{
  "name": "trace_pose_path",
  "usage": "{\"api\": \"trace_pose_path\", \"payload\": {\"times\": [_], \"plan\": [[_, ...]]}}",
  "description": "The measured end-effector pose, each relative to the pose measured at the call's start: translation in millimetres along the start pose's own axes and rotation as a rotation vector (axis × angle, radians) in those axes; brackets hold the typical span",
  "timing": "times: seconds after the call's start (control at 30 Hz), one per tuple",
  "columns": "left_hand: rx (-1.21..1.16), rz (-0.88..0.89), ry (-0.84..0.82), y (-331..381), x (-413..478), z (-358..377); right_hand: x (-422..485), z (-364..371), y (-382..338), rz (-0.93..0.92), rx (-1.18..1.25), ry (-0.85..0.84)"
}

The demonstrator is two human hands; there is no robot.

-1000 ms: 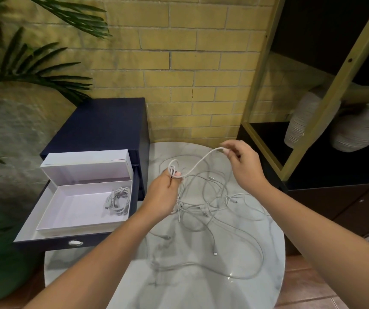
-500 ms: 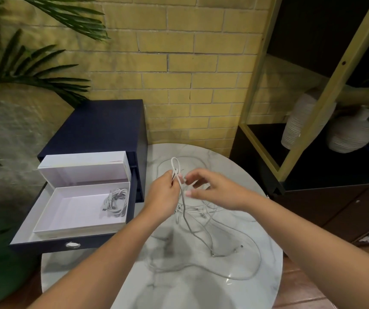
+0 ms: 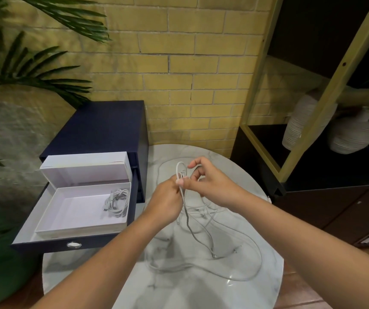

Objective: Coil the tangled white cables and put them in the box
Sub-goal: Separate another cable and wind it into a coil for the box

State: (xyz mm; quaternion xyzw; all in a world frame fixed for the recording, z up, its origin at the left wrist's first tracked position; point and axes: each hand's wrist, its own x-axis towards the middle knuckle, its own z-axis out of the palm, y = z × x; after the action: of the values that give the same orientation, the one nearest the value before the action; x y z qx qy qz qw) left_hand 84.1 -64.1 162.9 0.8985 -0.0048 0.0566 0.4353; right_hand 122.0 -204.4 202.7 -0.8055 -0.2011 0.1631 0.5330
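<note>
White box (image 3: pixel 52 221) is sitting open in the drawer (image 3: pixel 45 245) at left w/ one coiled cable (image 3: pixel 116 202) already lying inside, by its right wall. Left hand (image 3: pixel 168 201) is pinching small loops of a second cable (image 3: pixel 179 168) over the marble table (image 3: pixel 201 293). Right hand (image 3: pixel 210 186) is gripping the same cable just beside it. Other cables (image 3: pixel 212 255) are lying tangled below, so prob. most of the job is left.

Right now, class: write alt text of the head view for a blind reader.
The left hand grips a looped white cable and the right hand pinches it, above a marble table with tangled cables. One coiled cable lies in the open white box.
</note>
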Motion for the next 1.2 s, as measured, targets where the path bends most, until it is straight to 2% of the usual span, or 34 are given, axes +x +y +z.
{"api": "trace_pose_path", "payload": {"times": [0.07, 0.17, 0.27, 0.4, 0.43, 0.53, 0.63, 0.7, 0.8, 0.97, 1.2], "plan": [[0.023, 0.004, -0.04, 3, 0, 0, 3, -1, 1, -0.034, -0.021, 0.069], [0.023, -0.025, -0.09, 3, 0, 3, 6, -2, -4, -0.052, -0.07, 0.048], [-0.01, -0.034, -0.064, 1, 1, 4, 6, -4, -7, -0.061, -0.138, 0.059], [-0.348, -0.13, 0.065, -5, 5, 0, 3, -16, 3, -0.01, -0.152, 0.122], [-0.448, -0.146, 0.093, -7, 6, -1, 3, -20, 7, 0.0, -0.22, 0.128], [-0.674, -0.18, 0.147, -7, 9, -4, 4, -34, 24, -0.018, -0.662, 0.106], [-0.863, -0.244, 0.131, 5, 10, -6, 7, -34, 37, -0.081, -0.821, 0.084], [-0.968, -0.273, 0.072, 12, 11, -7, 7, -27, 38, -0.151, -0.828, 0.16], [-1.024, -0.294, -0.052, 17, 9, -8, 10, -20, 35, -0.35, -0.764, 0.274], [-0.99, -0.333, -0.247, 18, 2, -10, 23, -24, 30, -0.519, -0.635, 0.124], [-0.96, -0.37, -0.33, 16, -1, -12, 20, -26, 24, -0.334, -0.266, 0.015]]}}
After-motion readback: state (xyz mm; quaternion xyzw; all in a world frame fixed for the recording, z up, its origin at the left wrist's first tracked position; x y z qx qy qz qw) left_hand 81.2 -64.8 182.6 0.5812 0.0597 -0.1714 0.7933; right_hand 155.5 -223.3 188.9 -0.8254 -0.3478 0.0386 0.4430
